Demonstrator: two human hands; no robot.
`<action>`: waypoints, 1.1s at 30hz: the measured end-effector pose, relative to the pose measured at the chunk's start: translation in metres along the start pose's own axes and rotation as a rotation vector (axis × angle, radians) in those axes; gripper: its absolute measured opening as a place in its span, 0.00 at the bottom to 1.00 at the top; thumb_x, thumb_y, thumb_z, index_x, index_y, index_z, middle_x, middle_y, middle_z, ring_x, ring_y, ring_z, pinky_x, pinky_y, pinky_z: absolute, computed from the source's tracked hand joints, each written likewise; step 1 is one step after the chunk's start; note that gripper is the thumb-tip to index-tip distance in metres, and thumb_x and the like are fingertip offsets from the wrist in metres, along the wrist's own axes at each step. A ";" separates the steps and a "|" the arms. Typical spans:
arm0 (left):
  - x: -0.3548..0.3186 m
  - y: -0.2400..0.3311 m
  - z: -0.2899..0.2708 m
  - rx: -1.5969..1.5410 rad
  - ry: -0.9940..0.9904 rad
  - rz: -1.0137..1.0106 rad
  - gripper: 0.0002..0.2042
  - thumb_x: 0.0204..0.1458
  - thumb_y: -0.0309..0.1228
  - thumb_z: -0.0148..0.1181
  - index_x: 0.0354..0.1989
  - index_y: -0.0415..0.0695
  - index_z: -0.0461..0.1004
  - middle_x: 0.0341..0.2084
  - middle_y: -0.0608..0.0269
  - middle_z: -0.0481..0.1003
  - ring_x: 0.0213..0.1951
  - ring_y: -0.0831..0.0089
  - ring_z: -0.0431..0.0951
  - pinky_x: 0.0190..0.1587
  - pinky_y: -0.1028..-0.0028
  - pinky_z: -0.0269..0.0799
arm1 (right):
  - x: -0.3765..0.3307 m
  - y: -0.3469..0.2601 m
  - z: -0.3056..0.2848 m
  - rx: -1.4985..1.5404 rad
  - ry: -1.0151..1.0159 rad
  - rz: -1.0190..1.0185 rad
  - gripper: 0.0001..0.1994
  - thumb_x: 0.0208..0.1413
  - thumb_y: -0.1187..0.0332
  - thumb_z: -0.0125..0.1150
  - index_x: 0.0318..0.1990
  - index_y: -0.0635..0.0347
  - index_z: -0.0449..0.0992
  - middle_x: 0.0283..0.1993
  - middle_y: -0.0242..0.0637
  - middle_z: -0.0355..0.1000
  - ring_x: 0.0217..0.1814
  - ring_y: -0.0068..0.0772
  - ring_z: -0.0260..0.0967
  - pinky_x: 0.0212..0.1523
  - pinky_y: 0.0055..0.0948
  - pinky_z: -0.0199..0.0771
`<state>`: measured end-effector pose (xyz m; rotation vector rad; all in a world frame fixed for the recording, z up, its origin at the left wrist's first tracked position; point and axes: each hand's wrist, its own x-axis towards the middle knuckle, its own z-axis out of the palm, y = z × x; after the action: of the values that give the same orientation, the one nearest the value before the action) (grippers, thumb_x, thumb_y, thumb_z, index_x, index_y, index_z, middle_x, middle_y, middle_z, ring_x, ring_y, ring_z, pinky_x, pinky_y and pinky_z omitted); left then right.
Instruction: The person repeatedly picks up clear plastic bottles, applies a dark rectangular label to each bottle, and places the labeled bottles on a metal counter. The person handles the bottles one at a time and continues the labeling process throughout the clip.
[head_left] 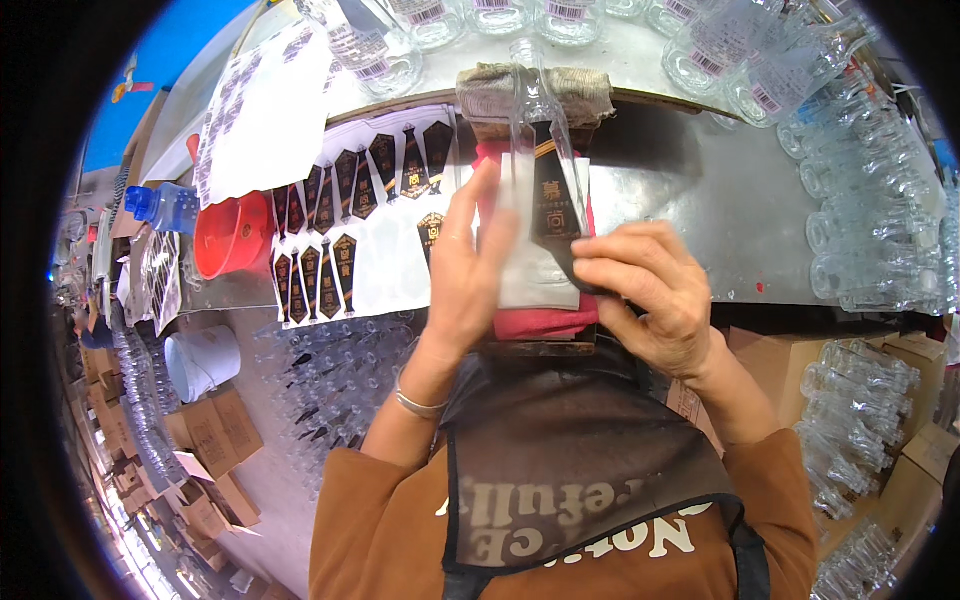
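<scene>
A clear glass bottle (537,95) lies on a padded stand in front of me, its neck pointing away. Along its upper side is a dark tie-shaped label (552,190) with gold marks. My right hand (645,285) is at the bottle's base end, fingers and thumb closed on the label's lower end. To the left of the bottle, my left hand (468,260) is raised with fingers stretched, partly smeared by motion. Nothing shows in it. Whether its fingertips touch the glass, I cannot tell.
Left of the stand lies a white sheet (385,260) of dark labels, beside a red tub (235,235) and a blue-capped bottle (160,207). A rolled cloth (580,90) props the neck. Glass bottles (860,200) line the right; several labelled bottles (720,50) stand at the back.
</scene>
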<state>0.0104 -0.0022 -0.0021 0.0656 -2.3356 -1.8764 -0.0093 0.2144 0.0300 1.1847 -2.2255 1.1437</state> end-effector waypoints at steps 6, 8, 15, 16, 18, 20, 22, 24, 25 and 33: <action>-0.012 -0.020 0.021 0.118 -0.002 0.140 0.31 0.65 0.36 0.53 0.72 0.32 0.55 0.65 0.42 0.66 0.65 0.52 0.65 0.70 0.59 0.53 | -0.017 -0.014 -0.022 0.364 -0.115 0.409 0.15 0.52 0.79 0.61 0.49 0.68 0.78 0.41 0.43 0.78 0.39 0.31 0.76 0.42 0.29 0.76; -0.014 -0.019 0.021 0.130 -0.006 0.130 0.30 0.66 0.36 0.51 0.72 0.31 0.55 0.65 0.42 0.66 0.65 0.52 0.65 0.69 0.60 0.54 | -0.002 -0.002 -0.023 0.384 0.037 0.667 0.14 0.59 0.77 0.59 0.53 0.68 0.76 0.43 0.36 0.76 0.41 0.20 0.70 0.45 0.23 0.73; -0.013 -0.016 0.020 0.092 -0.021 0.099 0.29 0.67 0.36 0.49 0.72 0.32 0.55 0.66 0.42 0.65 0.67 0.52 0.64 0.70 0.61 0.55 | 0.029 0.045 -0.001 0.297 0.033 0.475 0.15 0.58 0.73 0.63 0.52 0.64 0.78 0.47 0.44 0.80 0.48 0.32 0.79 0.49 0.28 0.76; -0.013 -0.015 0.021 0.071 -0.022 0.093 0.29 0.67 0.36 0.49 0.72 0.32 0.55 0.66 0.42 0.64 0.67 0.52 0.64 0.70 0.61 0.55 | 0.034 0.050 0.000 0.269 0.074 0.470 0.15 0.59 0.72 0.63 0.52 0.64 0.78 0.47 0.44 0.80 0.48 0.33 0.79 0.50 0.28 0.75; -0.012 -0.017 0.018 0.111 -0.031 0.101 0.29 0.68 0.37 0.48 0.72 0.32 0.55 0.67 0.42 0.64 0.69 0.53 0.63 0.70 0.63 0.55 | 0.038 0.059 0.006 0.336 0.174 0.478 0.13 0.61 0.74 0.61 0.52 0.64 0.78 0.46 0.40 0.81 0.47 0.30 0.78 0.51 0.26 0.75; -0.013 -0.015 0.017 0.117 -0.037 0.082 0.29 0.68 0.38 0.47 0.72 0.33 0.55 0.68 0.43 0.63 0.69 0.54 0.64 0.70 0.63 0.56 | 0.037 0.051 0.007 0.663 0.312 0.612 0.10 0.64 0.71 0.58 0.50 0.64 0.79 0.42 0.34 0.80 0.44 0.24 0.77 0.49 0.22 0.74; -0.014 -0.008 0.015 0.082 -0.043 0.116 0.28 0.69 0.38 0.46 0.73 0.34 0.55 0.68 0.43 0.64 0.68 0.56 0.64 0.69 0.64 0.58 | 0.025 0.049 -0.005 0.822 0.175 0.790 0.13 0.69 0.65 0.52 0.48 0.65 0.78 0.42 0.29 0.75 0.43 0.15 0.69 0.47 0.18 0.68; -0.013 -0.004 0.017 0.045 -0.045 0.105 0.28 0.69 0.38 0.46 0.73 0.35 0.55 0.67 0.44 0.64 0.68 0.58 0.65 0.68 0.65 0.59 | 0.007 0.055 0.000 0.607 -0.005 0.795 0.15 0.70 0.61 0.50 0.46 0.64 0.79 0.37 0.30 0.75 0.40 0.15 0.67 0.43 0.17 0.66; -0.013 -0.004 0.018 0.025 -0.040 0.074 0.28 0.69 0.38 0.46 0.73 0.35 0.55 0.67 0.44 0.64 0.68 0.58 0.65 0.68 0.65 0.60 | 0.000 0.053 0.007 0.590 -0.080 0.807 0.15 0.69 0.61 0.53 0.47 0.65 0.79 0.34 0.29 0.74 0.36 0.14 0.65 0.39 0.17 0.65; -0.012 -0.010 0.022 -0.022 -0.021 0.014 0.28 0.69 0.37 0.48 0.73 0.36 0.55 0.68 0.45 0.64 0.69 0.60 0.64 0.69 0.66 0.59 | 0.006 0.035 0.016 0.487 -0.235 0.941 0.18 0.61 0.59 0.64 0.50 0.66 0.78 0.30 0.31 0.75 0.33 0.20 0.69 0.40 0.23 0.71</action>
<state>0.0182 0.0180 -0.0172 0.0275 -2.3222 -1.9058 -0.0405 0.2098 0.0069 0.3451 -2.8831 2.0640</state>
